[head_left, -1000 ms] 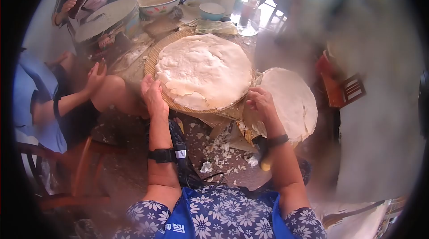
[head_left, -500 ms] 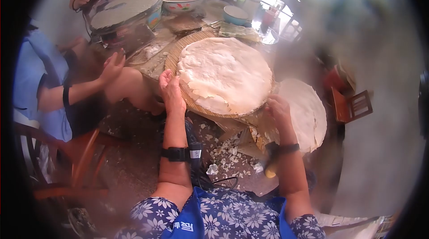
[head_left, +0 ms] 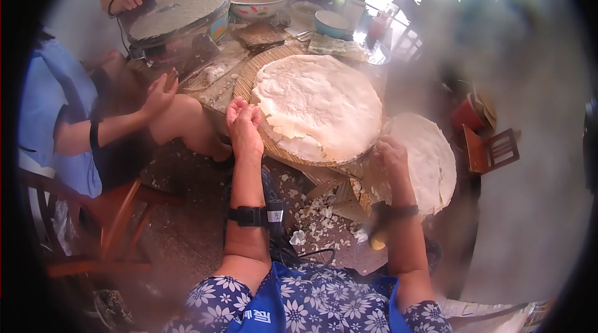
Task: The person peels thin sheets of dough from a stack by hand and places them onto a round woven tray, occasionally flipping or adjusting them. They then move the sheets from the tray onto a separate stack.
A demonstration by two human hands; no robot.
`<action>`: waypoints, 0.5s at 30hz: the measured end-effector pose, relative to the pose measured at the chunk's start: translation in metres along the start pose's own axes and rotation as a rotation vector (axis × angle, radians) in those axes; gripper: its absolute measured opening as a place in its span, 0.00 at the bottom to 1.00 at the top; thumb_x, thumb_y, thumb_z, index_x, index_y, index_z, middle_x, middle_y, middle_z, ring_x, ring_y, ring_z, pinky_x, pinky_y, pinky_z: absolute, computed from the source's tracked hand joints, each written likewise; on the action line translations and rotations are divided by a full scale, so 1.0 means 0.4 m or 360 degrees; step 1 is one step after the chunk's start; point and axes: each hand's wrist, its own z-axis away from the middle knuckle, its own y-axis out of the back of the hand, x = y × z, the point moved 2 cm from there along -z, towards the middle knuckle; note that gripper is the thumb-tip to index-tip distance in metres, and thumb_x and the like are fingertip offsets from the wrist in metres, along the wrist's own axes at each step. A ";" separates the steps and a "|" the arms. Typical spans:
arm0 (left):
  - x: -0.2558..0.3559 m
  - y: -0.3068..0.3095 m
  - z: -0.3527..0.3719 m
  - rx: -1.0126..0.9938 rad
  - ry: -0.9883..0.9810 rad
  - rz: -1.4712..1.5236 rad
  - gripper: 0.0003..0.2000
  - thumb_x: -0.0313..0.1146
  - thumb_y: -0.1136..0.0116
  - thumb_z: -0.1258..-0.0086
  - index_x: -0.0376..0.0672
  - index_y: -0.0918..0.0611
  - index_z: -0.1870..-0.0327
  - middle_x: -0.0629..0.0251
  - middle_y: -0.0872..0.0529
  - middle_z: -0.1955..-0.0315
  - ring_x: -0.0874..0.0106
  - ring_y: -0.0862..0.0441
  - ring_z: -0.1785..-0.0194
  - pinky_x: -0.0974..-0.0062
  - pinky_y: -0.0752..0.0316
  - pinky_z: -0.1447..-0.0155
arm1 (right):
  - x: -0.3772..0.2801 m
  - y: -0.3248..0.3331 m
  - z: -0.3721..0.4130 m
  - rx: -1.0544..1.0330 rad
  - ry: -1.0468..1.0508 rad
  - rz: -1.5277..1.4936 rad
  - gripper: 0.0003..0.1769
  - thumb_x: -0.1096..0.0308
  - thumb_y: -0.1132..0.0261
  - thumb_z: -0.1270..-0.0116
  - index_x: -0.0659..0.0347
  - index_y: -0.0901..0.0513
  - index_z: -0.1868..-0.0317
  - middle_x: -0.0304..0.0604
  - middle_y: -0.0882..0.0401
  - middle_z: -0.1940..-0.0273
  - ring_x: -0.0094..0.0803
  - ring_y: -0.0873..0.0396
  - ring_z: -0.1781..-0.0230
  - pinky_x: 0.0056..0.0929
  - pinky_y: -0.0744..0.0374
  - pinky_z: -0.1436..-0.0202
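Note:
A stack of thin pale dough sheets (head_left: 317, 106) lies on a round woven tray (head_left: 246, 79), its near-left edge ragged and torn. My left hand (head_left: 244, 122) is at the tray's left edge, fingers curled together by the rim; whatever they pinch is too small to name. At the tray's lower right edge, my right hand (head_left: 391, 151) has its fingers closed near the sheets' border, and what they hold is hidden. A second pale round stack (head_left: 423, 162) lies beyond my right hand, to the right.
A seated person in blue (head_left: 59, 109) is on the left. Another person's hand (head_left: 129, 0) is by a round griddle (head_left: 180, 14). Bowls (head_left: 258, 10) stand at the back. Scraps (head_left: 317, 224) litter the floor; a wooden chair (head_left: 124, 221) is at lower left.
My left hand's fingers have drawn closer together at the tray's edge. The view has shifted slightly. At the back left, the person's hand has lowered toward the griddle, and the dark object it held no longer shows.

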 end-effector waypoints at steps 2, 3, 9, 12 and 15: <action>-0.002 -0.002 0.000 0.0004 0.0000 0.0025 0.18 0.24 0.46 0.38 0.45 0.30 0.46 0.70 0.28 0.57 0.73 0.26 0.57 0.75 0.30 0.48 | 0.002 0.002 0.002 0.0003 0.0011 -0.0027 0.11 0.68 0.40 0.38 0.61 0.19 0.56 0.31 0.22 0.71 0.18 0.25 0.78 0.18 0.29 0.78; -0.012 -0.001 -0.008 -0.0001 -0.0042 0.0050 0.18 0.23 0.46 0.38 0.46 0.30 0.46 0.70 0.28 0.58 0.72 0.25 0.56 0.75 0.30 0.48 | 0.004 0.004 0.004 -0.0013 0.0017 -0.0040 0.11 0.68 0.40 0.37 0.61 0.19 0.56 0.31 0.22 0.71 0.18 0.25 0.78 0.17 0.29 0.78; -0.035 -0.005 -0.017 0.0002 -0.0048 0.0221 0.20 0.22 0.45 0.39 0.44 0.31 0.46 0.68 0.29 0.56 0.72 0.26 0.56 0.73 0.27 0.48 | 0.024 0.011 0.006 -0.0038 -0.0012 -0.0157 0.11 0.68 0.39 0.37 0.62 0.19 0.56 0.32 0.23 0.72 0.18 0.26 0.78 0.17 0.29 0.79; -0.047 0.001 -0.021 0.0013 -0.0038 0.0203 0.24 0.22 0.44 0.39 0.43 0.34 0.40 0.66 0.30 0.53 0.72 0.26 0.56 0.73 0.26 0.49 | 0.036 0.011 -0.006 -0.0031 0.0058 -0.0154 0.10 0.68 0.39 0.37 0.62 0.19 0.57 0.32 0.23 0.72 0.18 0.26 0.79 0.17 0.29 0.79; -0.034 -0.013 -0.012 -0.0035 0.0031 -0.0065 0.30 0.22 0.43 0.41 0.41 0.39 0.36 0.58 0.35 0.46 0.71 0.30 0.52 0.73 0.28 0.50 | 0.038 0.009 -0.010 -0.0034 -0.0009 -0.0222 0.09 0.68 0.39 0.37 0.61 0.19 0.59 0.31 0.23 0.72 0.17 0.27 0.79 0.16 0.29 0.78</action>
